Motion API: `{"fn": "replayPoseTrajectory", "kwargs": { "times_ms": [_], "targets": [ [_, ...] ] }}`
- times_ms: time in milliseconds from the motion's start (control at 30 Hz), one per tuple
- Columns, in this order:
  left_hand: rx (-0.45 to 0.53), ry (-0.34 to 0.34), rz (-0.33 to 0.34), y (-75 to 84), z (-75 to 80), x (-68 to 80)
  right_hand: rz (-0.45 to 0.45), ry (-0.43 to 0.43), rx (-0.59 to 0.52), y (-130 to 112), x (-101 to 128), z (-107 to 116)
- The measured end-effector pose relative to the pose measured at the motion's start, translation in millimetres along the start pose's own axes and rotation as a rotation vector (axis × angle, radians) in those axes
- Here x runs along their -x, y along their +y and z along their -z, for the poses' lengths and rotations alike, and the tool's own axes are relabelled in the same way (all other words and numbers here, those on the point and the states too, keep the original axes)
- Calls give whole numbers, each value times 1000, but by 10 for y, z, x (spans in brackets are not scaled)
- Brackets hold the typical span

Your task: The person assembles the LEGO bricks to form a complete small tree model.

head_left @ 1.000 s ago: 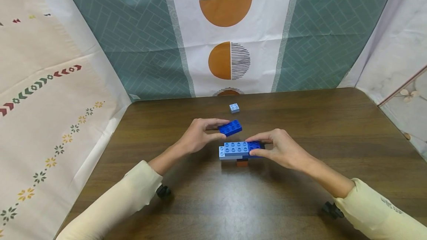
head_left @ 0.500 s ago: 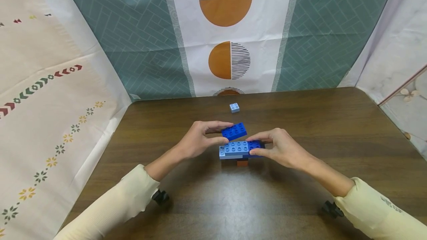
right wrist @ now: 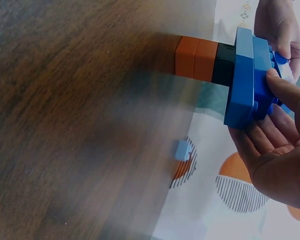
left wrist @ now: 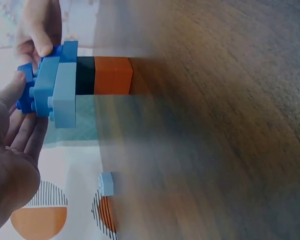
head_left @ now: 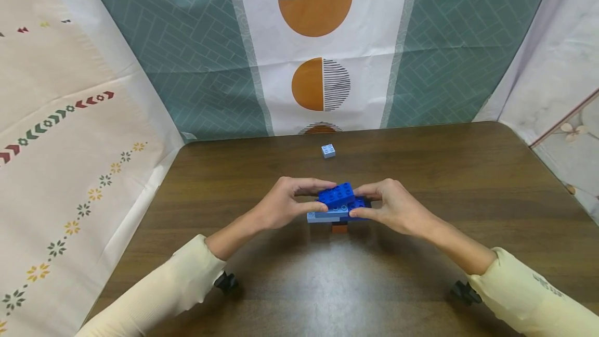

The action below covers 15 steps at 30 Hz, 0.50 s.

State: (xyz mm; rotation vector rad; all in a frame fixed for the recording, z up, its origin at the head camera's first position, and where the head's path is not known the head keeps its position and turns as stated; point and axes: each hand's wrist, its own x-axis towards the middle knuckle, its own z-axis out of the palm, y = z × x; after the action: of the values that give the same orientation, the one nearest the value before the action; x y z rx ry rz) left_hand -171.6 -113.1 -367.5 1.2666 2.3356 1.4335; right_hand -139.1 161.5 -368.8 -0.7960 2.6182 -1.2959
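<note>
Dark blue brick [head_left: 337, 194] sits pinched in the left hand [head_left: 281, 204], tilted just above the brick stack [head_left: 334, 215] at the middle of the wooden table [head_left: 421, 170]. The right hand [head_left: 398, 207] grips the stack's right end between thumb and fingers. 1 small pale blue brick [head_left: 328, 151] lies well apart behind.

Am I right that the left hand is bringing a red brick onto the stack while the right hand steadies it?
Not quite: the brick in the left hand is dark blue, as the head view shows. The right hand does steady the stack.
</note>
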Motion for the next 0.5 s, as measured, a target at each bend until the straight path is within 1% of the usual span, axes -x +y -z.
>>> {"fn": "replayPoseTrajectory", "kwargs": {
  "times_ms": [200,333,500],
  "targets": [
    [19,-8,21,14,-22,21,-8,-3,-7,1,-11,-1],
    [21,-10,21,45,-45,24,-18,2,-13,9,-14,-9],
    [19,-9,5,236,-56,21,-32,8,-14,18,-8,-22]
  ]
}}
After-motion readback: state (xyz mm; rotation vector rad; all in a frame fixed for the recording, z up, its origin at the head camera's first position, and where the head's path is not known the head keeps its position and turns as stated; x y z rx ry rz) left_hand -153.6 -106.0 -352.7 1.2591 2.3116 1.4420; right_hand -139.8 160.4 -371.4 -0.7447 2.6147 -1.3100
